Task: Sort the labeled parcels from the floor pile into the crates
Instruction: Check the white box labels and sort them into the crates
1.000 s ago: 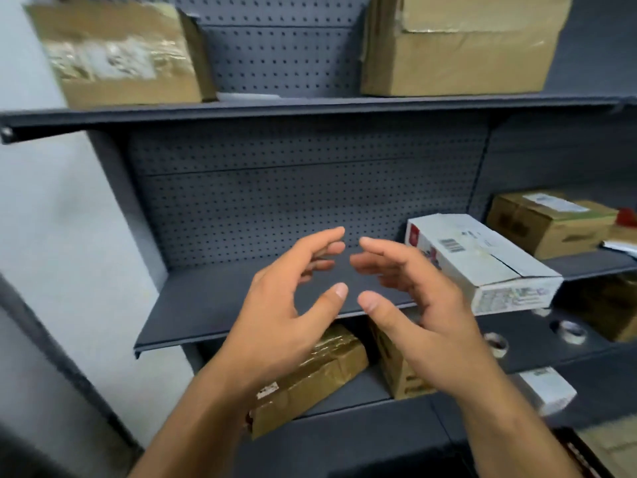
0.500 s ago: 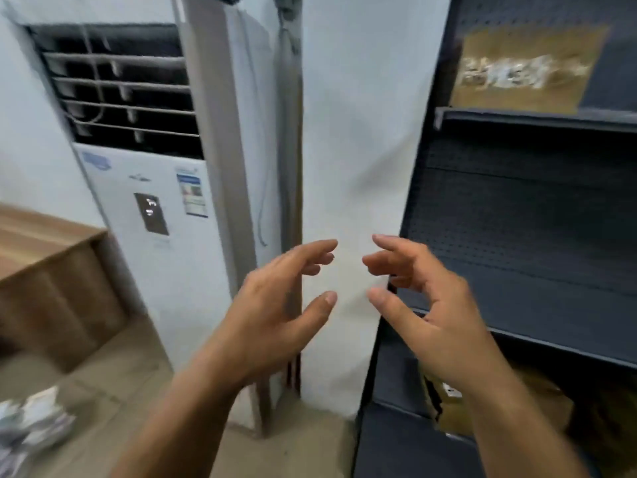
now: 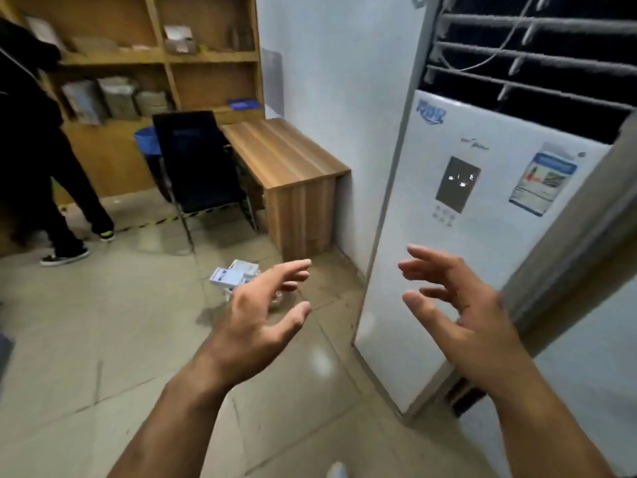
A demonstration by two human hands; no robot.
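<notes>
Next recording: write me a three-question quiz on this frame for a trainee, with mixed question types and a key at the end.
1. True or false: the left hand grips a parcel.
2. The white and blue parcels on the floor lie closest to: A the wooden desk; B a crate; C a conveyor belt.
3. Fill in: the tall white appliance beyond the right hand is a floor-standing ____.
Key: 1 false, both hands are open and empty; 2 A; 3 air conditioner.
</notes>
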